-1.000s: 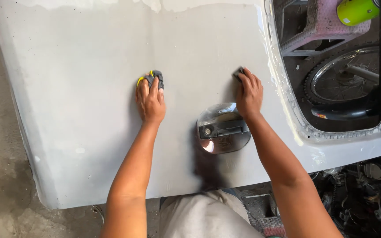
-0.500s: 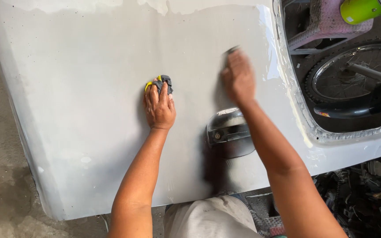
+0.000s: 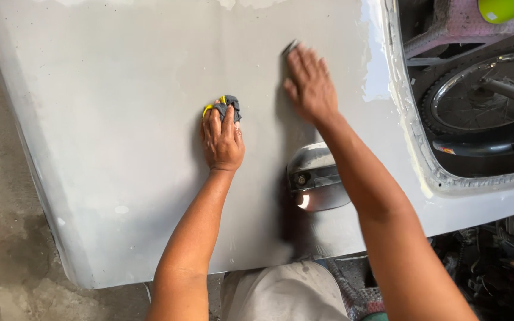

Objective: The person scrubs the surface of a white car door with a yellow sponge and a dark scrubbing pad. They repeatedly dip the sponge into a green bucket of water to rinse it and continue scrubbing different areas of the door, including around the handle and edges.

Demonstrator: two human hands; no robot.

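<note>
Grey primed car door panel lay flat, left hand pressed on it, fingers closed over a grey-and-yellow cloth, right hand spread flat over a dark sanding piece, chrome door handle just below.

a matt, smooth grey-primed metal panel is seen; the door handle is glossy chrome; the cloth is soft fabric.

Sanding pad mostly under blurred hand
</note>
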